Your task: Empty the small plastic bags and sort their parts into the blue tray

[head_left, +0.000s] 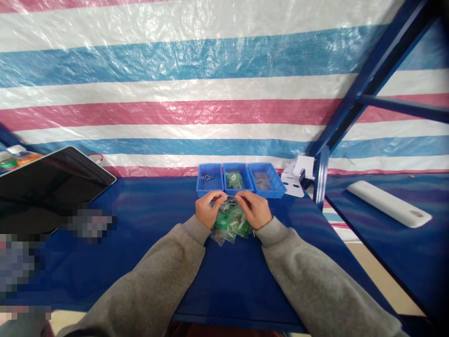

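Note:
Both hands meet above a pile of small clear and green plastic bags [231, 224] on the blue table. My left hand [208, 208] is closed, thumb and forefinger pinching one end of a thin metal piece. My right hand [256, 209] is closed too, its fingertips at the other end of that piece. Some dark metal bits show between the fingertips, too small to make out. Just beyond the hands stand three blue bins side by side: the left bin [209, 190] holds a few metal pieces, the middle bin [238, 165] green packets, the right bin [277, 193] greyish clear packets.
A large black screen [52, 187] lies at the left on the blue table [140, 201]. White cut-out cards [293, 185] rest against a blue frame post [320, 180] at the right. Beyond the post, a long white device [387, 203] lies on another blue surface.

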Available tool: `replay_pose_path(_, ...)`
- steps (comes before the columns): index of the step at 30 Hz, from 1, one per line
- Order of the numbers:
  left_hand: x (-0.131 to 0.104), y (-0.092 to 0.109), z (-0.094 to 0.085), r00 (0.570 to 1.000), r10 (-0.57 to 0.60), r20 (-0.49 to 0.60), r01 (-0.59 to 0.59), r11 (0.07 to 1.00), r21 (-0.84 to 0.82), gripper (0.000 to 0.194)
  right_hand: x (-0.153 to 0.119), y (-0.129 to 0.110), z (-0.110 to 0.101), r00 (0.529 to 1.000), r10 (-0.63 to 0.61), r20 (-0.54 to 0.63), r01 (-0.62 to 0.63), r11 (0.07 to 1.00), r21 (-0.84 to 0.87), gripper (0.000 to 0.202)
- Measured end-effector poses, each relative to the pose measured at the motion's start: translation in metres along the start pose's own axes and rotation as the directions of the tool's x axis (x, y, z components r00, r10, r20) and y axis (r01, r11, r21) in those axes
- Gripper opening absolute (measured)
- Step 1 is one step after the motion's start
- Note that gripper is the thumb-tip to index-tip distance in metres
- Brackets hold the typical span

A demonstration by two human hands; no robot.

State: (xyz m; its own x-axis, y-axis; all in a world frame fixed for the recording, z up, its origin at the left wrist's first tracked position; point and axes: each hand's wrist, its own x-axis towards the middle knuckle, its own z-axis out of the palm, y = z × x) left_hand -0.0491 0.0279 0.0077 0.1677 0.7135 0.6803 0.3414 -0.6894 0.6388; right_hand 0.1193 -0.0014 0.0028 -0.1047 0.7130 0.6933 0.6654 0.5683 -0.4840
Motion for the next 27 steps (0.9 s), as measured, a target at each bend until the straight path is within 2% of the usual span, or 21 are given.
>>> replay_pose_path(4,0.0,0.0034,-0.0008,1.0,-0.001,0.019,0.002,0.998,-0.06,0.015,-0.0005,0.0022,0.0035,0.997,-0.033,0.063,0.033,0.999,0.007,0.021)
replay_pose_path(8,-0.0029,0.0023,-0.0004,0.997,-0.074,0.035,0.079,0.977,-0.2,0.017,-0.0006,0.0037,0.005,0.998,-0.027,0.059,0.029,0.999,-0.043,0.023)
replay_pose_path(15,-0.0058,-0.0007,0.0019,0.989,-0.115,0.09,0.126,0.983,-0.134,0.018,0.0004,0.004,0.0036,0.999,-0.009,0.033,0.012,0.997,-0.071,0.024)
replay_pose_path(19,-0.005,-0.0005,0.0027,0.988,-0.084,0.126,0.095,0.992,-0.087,0.017,-0.0003,0.0046,0.0042,0.999,-0.013,0.035,0.015,0.998,-0.064,0.024)
replay_pose_path(23,-0.0025,0.0006,0.0007,0.993,0.027,0.117,-0.029,0.999,0.017,0.018,-0.0008,0.0052,0.0046,1.0,-0.011,0.025,0.013,0.998,-0.061,0.024)
replay_pose_path(27,0.0,0.0011,-0.001,0.989,0.104,0.105,-0.107,0.994,0.024,0.02,-0.0008,0.0053,0.0047,1.0,-0.013,0.014,0.014,0.998,-0.054,0.023)
